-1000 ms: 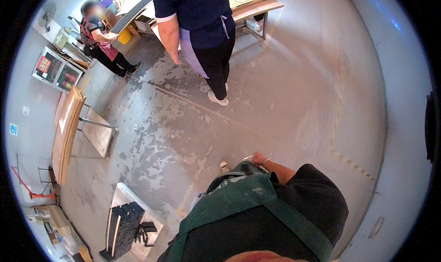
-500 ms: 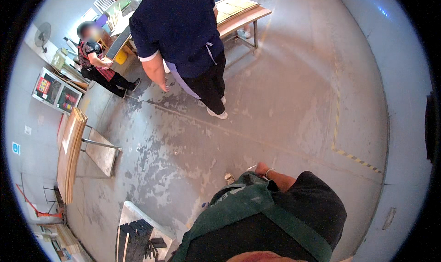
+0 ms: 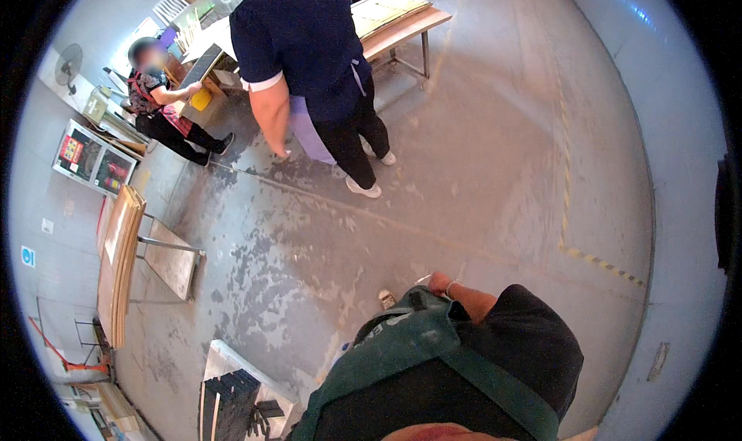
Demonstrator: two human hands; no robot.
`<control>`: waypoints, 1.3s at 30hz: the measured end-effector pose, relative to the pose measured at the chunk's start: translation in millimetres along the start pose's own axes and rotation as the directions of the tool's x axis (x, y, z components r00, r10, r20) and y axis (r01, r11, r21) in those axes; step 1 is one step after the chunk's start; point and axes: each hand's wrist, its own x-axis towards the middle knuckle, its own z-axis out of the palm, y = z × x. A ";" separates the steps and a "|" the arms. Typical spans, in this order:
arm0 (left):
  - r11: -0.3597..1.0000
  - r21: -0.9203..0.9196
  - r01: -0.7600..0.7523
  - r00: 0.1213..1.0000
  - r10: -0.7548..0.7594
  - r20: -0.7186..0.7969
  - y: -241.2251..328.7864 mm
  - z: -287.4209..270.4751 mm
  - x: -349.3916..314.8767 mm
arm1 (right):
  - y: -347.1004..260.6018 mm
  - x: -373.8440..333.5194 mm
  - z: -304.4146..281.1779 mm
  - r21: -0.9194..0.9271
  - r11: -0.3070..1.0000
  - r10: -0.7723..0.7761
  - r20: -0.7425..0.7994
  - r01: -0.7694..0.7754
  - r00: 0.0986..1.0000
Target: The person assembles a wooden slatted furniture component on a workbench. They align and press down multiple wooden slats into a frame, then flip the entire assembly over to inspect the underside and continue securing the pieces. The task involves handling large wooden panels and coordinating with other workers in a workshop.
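My right hand [image 3: 440, 283], with a light band at its wrist, hangs low beside my dark green apron [image 3: 410, 329]. A thin white edge [image 3: 423, 279] shows next to its fingers; whether the hand holds it cannot be made out. The fingers themselves are too small and partly hidden. My left hand is out of view. To the lower left, a pale board [image 3: 226, 354] bears a stack of black strips [image 3: 232, 398] with a few light ones, and short black pieces beside it. The tip of my shoe [image 3: 386, 299] shows past the apron.
A person in dark blue [image 3: 301, 47] stands ahead; another person [image 3: 151, 93] works at a bench on the left. A table [image 3: 413, 25] with flat yellowish panels stands behind. Leaning boards [image 3: 122, 263] and a trolley [image 3: 174, 259] are at left. Striped tape [image 3: 599, 265] marks the floor.
The person in dark blue has shifted slightly, with the feet placed differently and the arm swung. The person at the bench has raised a forearm. My right hand stays in nearly the same place.
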 end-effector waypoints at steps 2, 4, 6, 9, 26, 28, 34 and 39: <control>1.000 0.019 -0.002 1.000 0.002 0.024 1.2 -2.1 1.2 | -0.8 -6.4 2.6 -0.001 0.997 -0.073 -0.109 0.074 0.991; 1.000 0.014 0.001 1.000 -0.001 0.020 -2.8 8.7 -4.5 | -18.3 -10.5 -12.3 -0.055 0.997 0.053 0.071 -0.049 0.996; 0.999 0.048 -0.007 0.999 0.004 0.045 1.5 4.5 -0.5 | -22.1 -16.8 -17.0 -0.033 0.988 0.155 0.152 -0.151 0.976; 0.996 0.080 -0.028 0.998 0.023 0.065 6.3 1.2 -4.2 | -12.7 -9.4 -2.0 0.017 0.988 0.156 0.038 -0.156 0.987; 0.979 0.005 0.202 0.977 -0.202 0.062 117.4 -45.3 -76.9 | 3.1 27.7 2.2 -0.685 0.470 -0.262 0.494 0.556 0.829; 0.991 -0.010 0.133 0.987 -0.131 0.096 113.4 -39.4 -69.9 | 41.8 45.4 -4.1 -0.710 0.375 -0.372 0.473 0.596 0.798; 0.991 -0.041 0.126 0.990 -0.123 0.067 90.2 -23.1 -57.8 | 6.7 34.2 -8.0 -0.687 0.363 -0.466 0.451 0.630 0.761; 0.993 -0.109 0.043 0.999 -0.046 -0.019 47.1 -3.5 -43.2 | 3.2 38.2 -3.2 -0.693 0.237 -0.513 0.506 0.681 0.693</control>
